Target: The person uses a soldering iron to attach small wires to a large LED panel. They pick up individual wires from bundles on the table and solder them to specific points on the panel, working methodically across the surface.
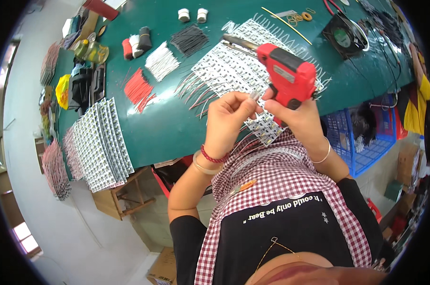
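My right hand is wrapped round the handle of a red and black soldering gun, whose long metal nose points to the far left above the boards. My left hand is closed in a pinch, thumb against fingers, right beside the right hand's fingertips. A small greyish bit shows between the two hands, too small to name. Beneath both hands lies a large sheet of white circuit boards with many small parts. Red, black and white wires stick out along its edges, and its near corner reaches my checked apron.
Bundles of red wires, white wires and black wires lie left of the sheet. Stacked board panels overhang the table's left edge. A black fan with cables stands at far right; a blue crate is below.
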Motion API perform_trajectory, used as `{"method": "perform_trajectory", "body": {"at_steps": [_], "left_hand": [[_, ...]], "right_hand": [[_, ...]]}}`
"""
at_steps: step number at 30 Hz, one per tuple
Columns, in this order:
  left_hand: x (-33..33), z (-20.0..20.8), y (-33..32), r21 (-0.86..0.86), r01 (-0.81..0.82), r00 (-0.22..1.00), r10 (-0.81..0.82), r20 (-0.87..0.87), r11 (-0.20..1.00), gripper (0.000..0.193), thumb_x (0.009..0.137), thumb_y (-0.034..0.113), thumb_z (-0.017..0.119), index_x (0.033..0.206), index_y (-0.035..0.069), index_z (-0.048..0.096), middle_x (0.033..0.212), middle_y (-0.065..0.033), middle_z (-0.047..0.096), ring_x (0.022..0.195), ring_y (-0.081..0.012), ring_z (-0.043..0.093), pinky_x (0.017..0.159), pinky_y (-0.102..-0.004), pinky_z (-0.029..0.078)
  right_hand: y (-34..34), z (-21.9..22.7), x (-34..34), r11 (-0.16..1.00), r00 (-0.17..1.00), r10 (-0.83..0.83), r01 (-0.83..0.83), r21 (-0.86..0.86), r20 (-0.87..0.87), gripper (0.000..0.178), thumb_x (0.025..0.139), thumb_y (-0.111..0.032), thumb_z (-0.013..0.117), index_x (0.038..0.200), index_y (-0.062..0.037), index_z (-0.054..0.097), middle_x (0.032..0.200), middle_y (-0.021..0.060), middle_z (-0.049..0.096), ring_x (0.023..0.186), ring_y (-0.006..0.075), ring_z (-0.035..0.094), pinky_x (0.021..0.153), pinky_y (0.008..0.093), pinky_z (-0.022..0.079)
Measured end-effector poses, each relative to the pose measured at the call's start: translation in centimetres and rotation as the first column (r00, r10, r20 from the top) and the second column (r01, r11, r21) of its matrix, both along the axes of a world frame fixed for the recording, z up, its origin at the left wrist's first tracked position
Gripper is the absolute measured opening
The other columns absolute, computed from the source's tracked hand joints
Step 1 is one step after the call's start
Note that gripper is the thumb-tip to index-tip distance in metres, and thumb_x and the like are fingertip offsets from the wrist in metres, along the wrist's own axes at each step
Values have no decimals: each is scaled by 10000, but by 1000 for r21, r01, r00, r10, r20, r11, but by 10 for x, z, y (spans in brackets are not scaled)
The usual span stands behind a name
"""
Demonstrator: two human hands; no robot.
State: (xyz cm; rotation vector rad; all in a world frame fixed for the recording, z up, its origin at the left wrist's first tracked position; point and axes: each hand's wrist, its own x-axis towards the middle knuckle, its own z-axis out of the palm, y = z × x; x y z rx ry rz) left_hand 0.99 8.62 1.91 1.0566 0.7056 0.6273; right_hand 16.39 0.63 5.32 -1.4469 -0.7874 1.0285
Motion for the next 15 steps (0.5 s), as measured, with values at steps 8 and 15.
{"method": "perform_trajectory", "body": {"at_steps": [8,15], "left_hand": [[7,2,-24,60,-33,998,36,-59,998,125,910,58,607,926,-59,649,792,-50,678,678,-53,586,608,-197,478],[7,1,-24,158,-6,974,42,-222,987,125,897,52,612,902,-52,681,826,-71,709,672,-65,612,599,-222,497]], "right_hand": [[-12,-15,-6,997,999,-20,17,76,41,193,818,-26,720,975,-11,609,828,14,646,771,69,613,690,245,517],[-11,-22,-4,996,1000,11,-11,85,-4,168,826,-8,698,966,-14,606,817,5,638,765,62,603,688,240,507]]}}
